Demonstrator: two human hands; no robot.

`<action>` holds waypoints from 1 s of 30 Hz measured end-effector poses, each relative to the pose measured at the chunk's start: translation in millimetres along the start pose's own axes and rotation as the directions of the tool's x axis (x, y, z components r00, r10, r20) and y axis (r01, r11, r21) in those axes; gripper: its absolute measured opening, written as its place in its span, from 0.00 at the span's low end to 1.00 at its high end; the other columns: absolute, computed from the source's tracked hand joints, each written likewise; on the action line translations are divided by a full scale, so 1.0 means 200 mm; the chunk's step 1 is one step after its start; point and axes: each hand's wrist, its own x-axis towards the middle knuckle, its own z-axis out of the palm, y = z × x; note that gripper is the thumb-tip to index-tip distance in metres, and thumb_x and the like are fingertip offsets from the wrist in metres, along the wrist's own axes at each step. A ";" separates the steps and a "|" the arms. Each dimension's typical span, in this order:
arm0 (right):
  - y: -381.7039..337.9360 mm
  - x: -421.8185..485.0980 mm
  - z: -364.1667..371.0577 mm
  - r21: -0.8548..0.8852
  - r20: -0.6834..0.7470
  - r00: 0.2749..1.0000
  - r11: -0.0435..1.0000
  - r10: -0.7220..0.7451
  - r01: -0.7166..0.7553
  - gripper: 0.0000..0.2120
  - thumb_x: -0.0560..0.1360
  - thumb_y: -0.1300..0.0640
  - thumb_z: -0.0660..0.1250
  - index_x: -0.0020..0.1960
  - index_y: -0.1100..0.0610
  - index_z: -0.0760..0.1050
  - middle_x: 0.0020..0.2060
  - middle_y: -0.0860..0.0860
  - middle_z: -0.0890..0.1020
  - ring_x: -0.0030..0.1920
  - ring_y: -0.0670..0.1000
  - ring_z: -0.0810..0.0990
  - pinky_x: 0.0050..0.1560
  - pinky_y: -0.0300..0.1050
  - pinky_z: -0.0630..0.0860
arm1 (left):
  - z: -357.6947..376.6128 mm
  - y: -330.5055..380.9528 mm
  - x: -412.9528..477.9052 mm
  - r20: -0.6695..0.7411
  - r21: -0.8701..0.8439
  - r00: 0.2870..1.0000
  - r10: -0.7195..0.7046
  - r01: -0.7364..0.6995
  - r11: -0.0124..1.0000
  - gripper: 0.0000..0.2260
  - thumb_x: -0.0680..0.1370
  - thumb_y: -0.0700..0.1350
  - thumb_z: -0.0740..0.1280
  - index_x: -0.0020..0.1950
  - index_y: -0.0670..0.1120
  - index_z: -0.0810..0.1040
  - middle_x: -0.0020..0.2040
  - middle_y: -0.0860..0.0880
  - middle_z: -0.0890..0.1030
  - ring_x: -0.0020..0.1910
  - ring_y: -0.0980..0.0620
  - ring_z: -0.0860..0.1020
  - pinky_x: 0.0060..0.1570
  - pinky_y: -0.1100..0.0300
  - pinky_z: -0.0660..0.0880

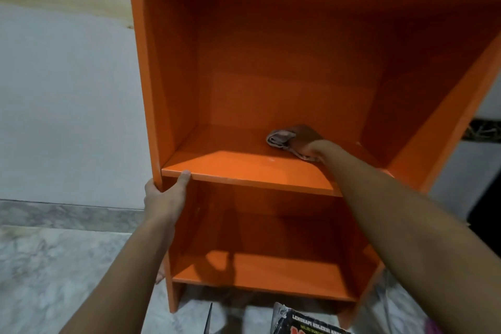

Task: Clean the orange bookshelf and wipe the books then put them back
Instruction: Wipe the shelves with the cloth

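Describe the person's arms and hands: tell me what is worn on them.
Nothing worn shows. The left forearm and right forearm are bare to the frame's edge, no sleeves. The left hand has no glove, ring or watch. The right hand is ungloved too, but shadowed, so a thin ring could go unseen.

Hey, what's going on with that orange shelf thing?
A person is cleaning the orange bookshelf. Their right hand is inside it, on a crumpled grey cloth that lies on the middle shelf board. The left hand grips the unit's left side panel at that board's front edge, seemingly to steady it. A book lies on the floor in front.
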 end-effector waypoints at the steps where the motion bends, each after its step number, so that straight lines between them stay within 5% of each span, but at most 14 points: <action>1: -0.03 -0.04 0.01 0.012 0.015 0.999 0.999 -0.044 0.044 0.23 0.79 0.65 0.56 0.61 0.44 0.79 0.49 0.54 0.83 0.35 0.52 0.79 0.29 0.43 0.72 | 0.00 0.00 0.01 -0.002 -0.008 1.000 -0.001 0.001 1.000 0.36 0.75 0.62 0.67 0.78 0.53 0.56 0.75 0.44 0.66 0.71 0.35 0.67 0.66 0.32 0.66; 3: -0.09 -0.17 0.05 0.074 0.079 0.975 0.976 -0.209 0.203 0.25 0.76 0.67 0.56 0.59 0.43 0.81 0.45 0.49 0.86 0.36 0.51 0.82 0.32 0.38 0.73 | 0.00 -0.01 0.01 -0.003 -0.015 1.000 0.000 0.000 1.000 0.36 0.75 0.62 0.67 0.77 0.53 0.56 0.74 0.44 0.66 0.71 0.35 0.67 0.66 0.32 0.66; 6: -0.20 -0.45 0.12 0.161 0.128 0.884 0.889 -0.449 0.428 0.25 0.73 0.71 0.60 0.60 0.49 0.81 0.54 0.45 0.84 0.53 0.40 0.81 0.52 0.38 0.78 | 0.00 -0.01 0.02 0.004 -0.019 1.000 0.001 -0.001 1.000 0.36 0.75 0.62 0.68 0.77 0.53 0.56 0.74 0.44 0.66 0.71 0.36 0.67 0.66 0.33 0.66; 11: -0.26 -0.84 0.21 0.242 0.274 0.723 0.773 -0.634 0.586 0.28 0.72 0.74 0.60 0.65 0.51 0.78 0.58 0.48 0.82 0.58 0.45 0.80 0.54 0.47 0.79 | -0.01 0.02 -0.01 -0.019 -0.007 1.000 -0.006 0.005 1.000 0.36 0.75 0.61 0.68 0.77 0.50 0.57 0.74 0.43 0.67 0.71 0.37 0.67 0.68 0.36 0.66; 14: -0.24 -0.85 0.18 0.403 0.005 0.788 0.723 -0.615 0.561 0.20 0.73 0.75 0.61 0.60 0.61 0.80 0.53 0.54 0.83 0.53 0.44 0.82 0.54 0.44 0.78 | 0.01 0.01 -0.04 -0.005 -0.024 1.000 0.008 -0.008 1.000 0.37 0.74 0.63 0.68 0.77 0.51 0.57 0.74 0.44 0.66 0.71 0.36 0.67 0.67 0.34 0.66; 16: -0.19 -0.81 0.14 0.480 -0.274 0.868 0.724 -0.413 0.496 0.23 0.69 0.75 0.59 0.56 0.58 0.80 0.46 0.55 0.84 0.43 0.41 0.82 0.42 0.35 0.77 | 0.02 0.00 -0.07 -0.004 -0.027 0.999 0.032 -0.032 0.999 0.40 0.72 0.68 0.67 0.77 0.53 0.56 0.74 0.44 0.66 0.70 0.36 0.68 0.65 0.33 0.67; 18: -0.11 -0.77 0.16 0.415 -0.450 0.859 0.794 -0.246 0.445 0.28 0.69 0.75 0.58 0.61 0.53 0.79 0.41 0.54 0.84 0.39 0.48 0.83 0.36 0.39 0.76 | 0.01 -0.01 -0.09 -0.016 -0.012 0.999 0.034 -0.034 0.999 0.44 0.67 0.73 0.66 0.76 0.56 0.55 0.74 0.45 0.66 0.70 0.36 0.68 0.65 0.32 0.67; 20: -0.05 -0.74 0.27 0.281 -0.524 0.831 0.884 -0.185 0.374 0.28 0.72 0.72 0.59 0.66 0.50 0.76 0.51 0.52 0.83 0.50 0.51 0.81 0.47 0.44 0.77 | 0.01 -0.03 -0.11 -0.017 0.006 0.999 0.027 -0.027 1.000 0.45 0.65 0.77 0.62 0.76 0.59 0.55 0.74 0.46 0.67 0.70 0.36 0.69 0.64 0.32 0.67; 22: -0.07 -0.74 0.42 0.077 -0.603 0.751 0.917 -0.270 0.392 0.28 0.70 0.70 0.62 0.67 0.52 0.75 0.60 0.49 0.80 0.59 0.50 0.77 0.56 0.44 0.75 | -0.02 -0.03 -0.12 -0.021 -0.015 0.999 0.049 -0.050 0.999 0.37 0.72 0.74 0.59 0.76 0.58 0.58 0.73 0.47 0.68 0.70 0.38 0.69 0.65 0.34 0.67; 25: -0.21 -0.68 0.62 -0.210 -0.669 0.591 0.878 -0.450 0.431 0.29 0.65 0.68 0.61 0.65 0.57 0.77 0.62 0.52 0.80 0.59 0.52 0.79 0.56 0.46 0.74 | -0.06 -0.02 -0.11 -0.059 -0.037 0.996 0.069 -0.071 0.997 0.26 0.81 0.65 0.51 0.74 0.54 0.67 0.71 0.46 0.73 0.67 0.41 0.72 0.66 0.39 0.69; 30: -0.56 -0.57 0.91 -0.329 -0.638 0.513 0.806 -0.574 0.493 0.24 0.70 0.68 0.60 0.64 0.56 0.78 0.61 0.52 0.81 0.61 0.54 0.79 0.62 0.49 0.71 | -0.15 0.00 -0.05 -0.045 -0.021 0.999 0.008 -0.009 1.000 0.25 0.84 0.58 0.45 0.70 0.49 0.74 0.67 0.46 0.76 0.64 0.44 0.74 0.66 0.46 0.69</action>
